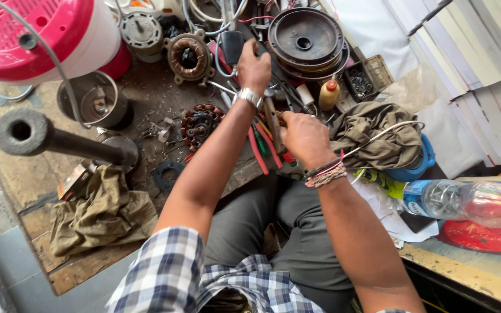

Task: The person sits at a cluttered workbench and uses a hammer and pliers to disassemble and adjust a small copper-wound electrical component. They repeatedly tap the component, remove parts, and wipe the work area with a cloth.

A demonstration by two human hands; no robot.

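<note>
My left hand (254,65), a silver watch on its wrist, reaches to the back of the wooden bench and is closed on a black block-shaped part (231,45) with grey cables running from it. My right hand (304,138), with thread bands on the wrist, rests nearer me and grips a wooden-handled tool (272,120). This lies among red-handled pliers (257,152) and other hand tools. A reddish wound motor core (199,124) sits just left of my left forearm. A copper-wound stator (189,56) lies left of my left hand.
Dark round covers (305,39) are stacked at the back, with a yellow oil bottle (329,94) and a screw tray (366,78) beside them. An olive rag (378,136) lies right, another rag (102,211) left. A metal cup (94,104), black pipe (30,134), pink-white appliance (36,35) and plastic bottle (465,200) surround.
</note>
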